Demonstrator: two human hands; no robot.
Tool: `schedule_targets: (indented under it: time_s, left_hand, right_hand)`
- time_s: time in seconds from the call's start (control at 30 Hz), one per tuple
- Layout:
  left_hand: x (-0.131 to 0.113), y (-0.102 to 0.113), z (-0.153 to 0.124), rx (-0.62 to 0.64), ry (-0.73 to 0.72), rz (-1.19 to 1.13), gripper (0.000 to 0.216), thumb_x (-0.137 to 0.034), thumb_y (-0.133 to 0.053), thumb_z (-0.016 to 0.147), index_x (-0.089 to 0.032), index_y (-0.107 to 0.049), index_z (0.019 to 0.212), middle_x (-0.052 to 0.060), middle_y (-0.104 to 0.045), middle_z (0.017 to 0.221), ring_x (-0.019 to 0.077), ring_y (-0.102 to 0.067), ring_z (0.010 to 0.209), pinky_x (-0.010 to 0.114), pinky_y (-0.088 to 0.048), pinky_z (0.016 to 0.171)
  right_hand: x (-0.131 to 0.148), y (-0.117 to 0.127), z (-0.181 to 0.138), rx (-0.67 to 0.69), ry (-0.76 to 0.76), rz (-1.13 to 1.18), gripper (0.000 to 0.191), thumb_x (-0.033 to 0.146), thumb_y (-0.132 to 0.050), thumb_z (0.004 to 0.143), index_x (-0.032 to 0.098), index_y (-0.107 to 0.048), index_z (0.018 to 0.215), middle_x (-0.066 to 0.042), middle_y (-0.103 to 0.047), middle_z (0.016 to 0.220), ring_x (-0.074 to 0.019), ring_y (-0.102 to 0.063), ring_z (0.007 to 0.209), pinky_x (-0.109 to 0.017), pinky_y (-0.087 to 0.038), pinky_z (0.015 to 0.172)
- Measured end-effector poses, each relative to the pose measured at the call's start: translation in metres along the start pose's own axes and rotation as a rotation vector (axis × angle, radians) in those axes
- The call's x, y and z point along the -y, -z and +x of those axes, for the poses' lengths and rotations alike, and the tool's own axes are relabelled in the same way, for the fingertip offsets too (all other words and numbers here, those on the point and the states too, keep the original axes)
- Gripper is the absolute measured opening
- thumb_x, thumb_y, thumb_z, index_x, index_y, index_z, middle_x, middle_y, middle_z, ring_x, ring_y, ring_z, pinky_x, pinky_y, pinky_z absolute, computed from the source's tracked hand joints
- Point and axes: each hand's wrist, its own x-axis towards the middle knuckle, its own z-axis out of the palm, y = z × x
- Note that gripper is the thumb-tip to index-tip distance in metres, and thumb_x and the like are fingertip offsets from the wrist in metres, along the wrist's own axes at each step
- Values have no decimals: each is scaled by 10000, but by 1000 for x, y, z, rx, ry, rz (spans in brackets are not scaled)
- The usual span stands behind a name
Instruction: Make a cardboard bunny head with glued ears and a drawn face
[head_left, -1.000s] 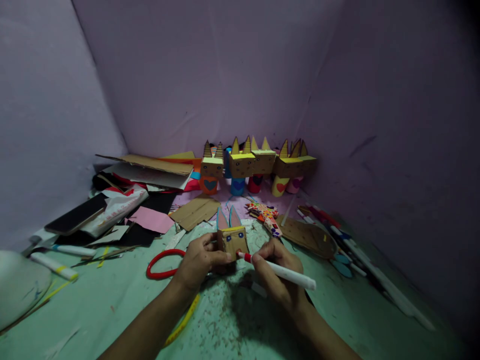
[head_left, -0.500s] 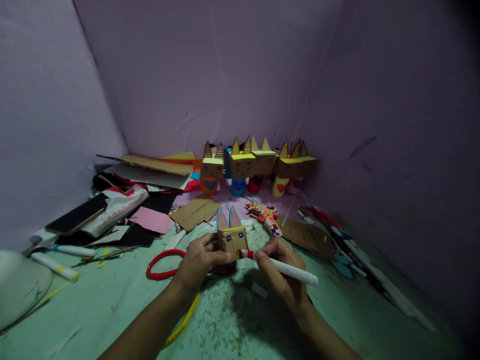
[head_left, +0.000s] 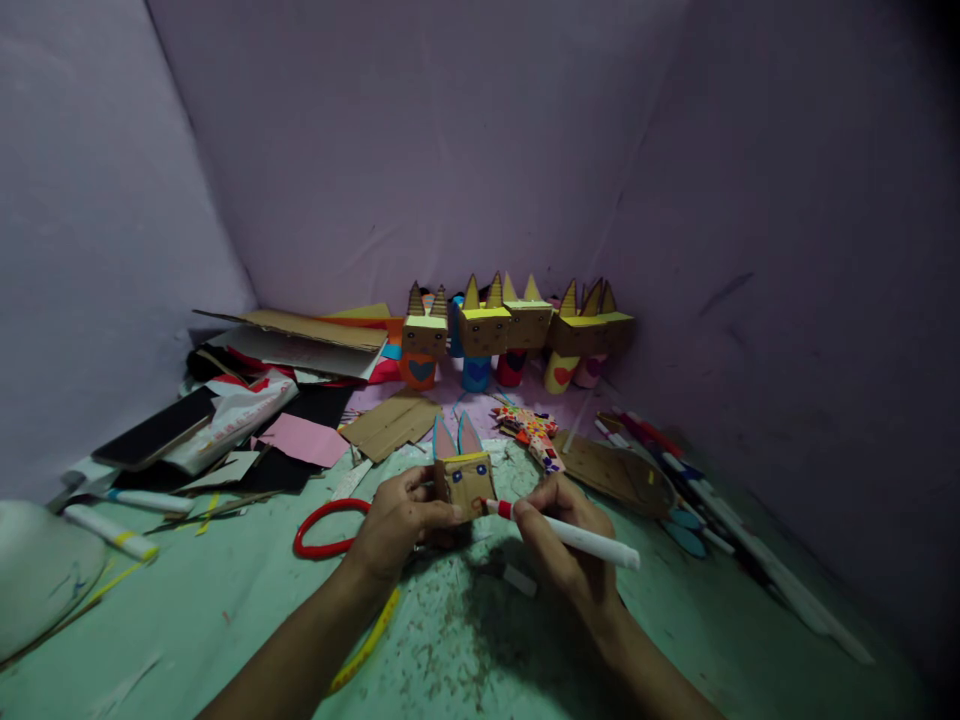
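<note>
A small cardboard animal head (head_left: pixel 471 484) with blue-and-pink ears, two dark eyes and a yellow top edge faces me. My left hand (head_left: pixel 401 520) grips it by its left side, thumb along the lower front. Between the fingers of my right hand (head_left: pixel 566 540) is a white marker (head_left: pixel 589 542) with a red collar. Its tip is at the lower right of the face, by a small reddish mark. Red-handled scissors (head_left: pixel 306 535) lie on the table, partly behind my left hand.
Several cardboard animal figures (head_left: pixel 475 345) stand along the back wall. Cardboard and paper sheets (head_left: pixel 315 340) pile up at left. A patterned paper piece (head_left: pixel 534 430) lies behind my right hand. Several markers (head_left: pixel 720 520) line the right side. A yellow strip (head_left: pixel 367 645) is near my left forearm.
The marker and my right hand have shifted very slightly to the right. The red mark on the lower face shows more clearly. My left hand has stayed almost still.
</note>
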Motion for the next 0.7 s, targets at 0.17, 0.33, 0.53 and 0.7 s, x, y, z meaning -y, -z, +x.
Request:
schedule_targets:
  time_s: [0.17,0.33,0.53,0.7]
  left_hand:
    - [-2,-2,-1,1,1,-3,533,-156,-728,501,-90,-631,1021,126,-724,905,219,-654,695,275,-480,518]
    - [-3,-2,-2,5,1,-22,540,-148,-735,494,-90,-633,1021,122,-729,888,217,-657,686,273,-478,525]
    - [-1,-2,-1,9,1,0,535,-159,-730,499,-96,-630,1021,118,-731,884,219,-660,703,263,-471,525]
    - [-2,-2,-1,-2,15,18,523,-166,-737,479,-112,-643,991,104,-732,852,232,-663,712,272,-477,537]
  right_hand:
    - [-1,1,0,26,18,2,224,299,-551,740,218,-452,556,56,-449,447,-103,-373,406,-235,-242,400]
    - [-1,0,-2,51,13,8,235,323,-554,753,214,-460,567,55,-457,449,-108,-398,411,-232,-258,400]
    - [-2,-1,-5,73,-20,31,229,331,-555,759,212,-477,580,51,-496,437,-108,-425,386,-227,-285,396]
    - [-4,-1,-5,80,-21,22,249,364,-560,755,209,-484,576,53,-489,427,-103,-416,368,-219,-275,380]
